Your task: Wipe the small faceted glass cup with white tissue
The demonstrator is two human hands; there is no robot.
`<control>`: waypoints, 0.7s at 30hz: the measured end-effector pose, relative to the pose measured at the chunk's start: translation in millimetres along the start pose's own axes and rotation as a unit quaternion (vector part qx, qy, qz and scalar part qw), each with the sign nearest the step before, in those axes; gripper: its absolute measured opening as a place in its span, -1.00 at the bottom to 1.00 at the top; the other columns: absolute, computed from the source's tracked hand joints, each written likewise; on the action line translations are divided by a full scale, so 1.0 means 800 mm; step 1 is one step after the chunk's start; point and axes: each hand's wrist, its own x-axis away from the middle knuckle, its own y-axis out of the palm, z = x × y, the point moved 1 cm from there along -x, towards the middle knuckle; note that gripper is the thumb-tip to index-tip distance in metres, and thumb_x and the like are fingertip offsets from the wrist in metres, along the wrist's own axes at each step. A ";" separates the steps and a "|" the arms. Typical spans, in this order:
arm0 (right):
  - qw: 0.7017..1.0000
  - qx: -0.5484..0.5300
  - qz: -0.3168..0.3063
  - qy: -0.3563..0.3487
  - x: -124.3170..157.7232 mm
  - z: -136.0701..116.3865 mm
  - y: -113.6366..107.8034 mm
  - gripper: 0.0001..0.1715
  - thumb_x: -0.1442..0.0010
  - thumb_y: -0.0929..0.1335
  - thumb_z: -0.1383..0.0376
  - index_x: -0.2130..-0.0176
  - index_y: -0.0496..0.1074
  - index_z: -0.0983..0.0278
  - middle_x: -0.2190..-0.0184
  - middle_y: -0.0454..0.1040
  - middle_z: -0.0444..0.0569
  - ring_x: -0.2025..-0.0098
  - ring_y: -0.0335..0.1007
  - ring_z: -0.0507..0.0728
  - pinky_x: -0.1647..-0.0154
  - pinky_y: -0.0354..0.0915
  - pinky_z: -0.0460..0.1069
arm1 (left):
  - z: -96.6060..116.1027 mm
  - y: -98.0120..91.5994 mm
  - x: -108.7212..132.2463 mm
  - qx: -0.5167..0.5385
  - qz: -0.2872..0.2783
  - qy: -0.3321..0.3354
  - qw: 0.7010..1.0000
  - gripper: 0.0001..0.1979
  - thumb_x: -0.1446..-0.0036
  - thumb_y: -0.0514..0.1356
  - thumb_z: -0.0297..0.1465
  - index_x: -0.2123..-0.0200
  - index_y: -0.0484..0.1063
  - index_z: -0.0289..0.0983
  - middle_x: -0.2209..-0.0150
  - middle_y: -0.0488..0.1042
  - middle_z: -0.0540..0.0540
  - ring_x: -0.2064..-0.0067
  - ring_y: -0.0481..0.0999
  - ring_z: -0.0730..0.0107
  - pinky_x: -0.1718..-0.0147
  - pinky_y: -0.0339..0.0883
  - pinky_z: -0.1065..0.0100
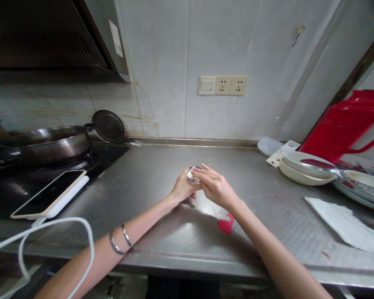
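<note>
Cupping a small, crumpled white-and-silver object (193,177), the left hand (183,187) has its fingers curled in around it, though most of them are hidden behind the palm and wrist. The right hand (216,186) lays its fingers, nearly straight and close together, across the top of the same object; whether its thumb pinches from beneath I cannot tell. The object sits between the two hands just above the brushed, patterned steel counter (156,166), probably so that one hand steadies it while the other presses on it. Both forearms come in from the near edge and meet at the middle, which seems to suit working close over a flat surface.

A torn, bright-red scrap (226,224) lies on the steel beside the right forearm, and a smaller red piece (193,195) shows just under the hands. The other things stand off to the sides, which leaves room for the arms: a white-edged black phone (51,193) by the stove at left, stacked pale bowls (305,176) and a folded white paper sheet (345,224) at right.
</note>
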 end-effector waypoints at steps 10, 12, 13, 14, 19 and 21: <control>0.943 -0.193 0.106 0.251 -0.007 -0.002 -0.010 -0.74 -0.25 0.28 0.24 0.25 0.56 0.21 0.31 0.61 -0.06 0.12 0.53 0.22 0.11 0.45 0.08 | 0.000 -0.001 -0.001 0.048 0.014 -0.014 0.999 -0.40 0.21 0.41 -0.29 0.09 0.26 -0.27 0.37 0.44 0.01 0.60 0.35 0.60 0.72 0.27 0.54; 0.916 -0.198 0.182 0.298 -0.008 0.006 -0.017 -0.70 -0.25 0.28 0.18 0.23 0.55 0.25 0.26 0.61 -0.01 0.20 0.55 0.19 0.19 0.46 0.05 | 0.007 0.000 0.001 0.051 0.016 -0.007 0.999 -0.36 0.22 0.42 -0.31 0.06 0.25 -0.28 0.31 0.43 -0.03 0.54 0.38 0.56 0.72 0.27 0.55; 0.908 -0.184 0.213 0.312 -0.008 0.011 -0.020 -0.69 -0.25 0.27 0.17 0.21 0.55 0.25 0.23 0.60 0.00 0.21 0.55 0.18 0.19 0.46 0.04 | 0.011 0.001 0.003 0.056 0.017 -0.007 0.998 -0.34 0.23 0.42 -0.31 0.04 0.24 -0.28 0.30 0.43 -0.05 0.50 0.39 0.54 0.72 0.27 0.56; 0.904 -0.162 0.236 0.318 -0.008 0.014 -0.022 -0.68 -0.25 0.27 0.16 0.20 0.55 0.25 0.21 0.60 0.01 0.21 0.54 0.18 0.18 0.46 0.05 | 0.015 0.001 0.005 0.061 0.018 -0.007 0.998 -0.32 0.23 0.42 -0.31 0.03 0.23 -0.28 0.29 0.43 -0.06 0.48 0.40 0.51 0.73 0.26 0.56; 0.954 -0.067 0.184 0.227 -0.004 0.013 -0.016 -0.73 -0.25 0.26 0.25 0.17 0.54 0.17 0.19 0.59 -0.06 0.05 0.49 0.22 -0.02 0.40 0.15 | 0.023 0.000 0.008 0.084 0.025 -0.008 0.996 -0.35 0.25 0.43 -0.29 0.08 0.26 -0.28 0.33 0.41 -0.02 0.49 0.37 0.53 0.73 0.27 0.56; 0.972 -0.058 0.147 0.174 -0.003 0.008 -0.011 -0.70 -0.24 0.25 0.32 0.13 0.52 0.14 0.19 0.59 -0.11 0.06 0.50 0.19 -0.09 0.36 0.18 | 0.020 -0.001 0.007 0.093 0.029 -0.003 0.995 -0.35 0.26 0.44 -0.27 0.09 0.27 -0.27 0.34 0.40 -0.01 0.48 0.39 0.53 0.73 0.27 0.56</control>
